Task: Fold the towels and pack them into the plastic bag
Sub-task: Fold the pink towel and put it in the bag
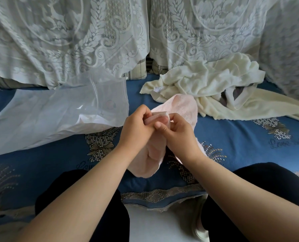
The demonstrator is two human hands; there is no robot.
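A pale pink towel hangs between my hands above the blue sofa seat. My left hand and my right hand are close together, and both pinch the same upper corner of the towel. The rest of it droops down between my wrists. A clear plastic bag lies flat on the seat to the left, with something white inside it. A crumpled cream towel is heaped at the back right, with a grey cloth partly buried in it.
White lace covers drape the sofa back behind everything. My knees in dark trousers frame the front edge of the seat. Pale floor shows between them.
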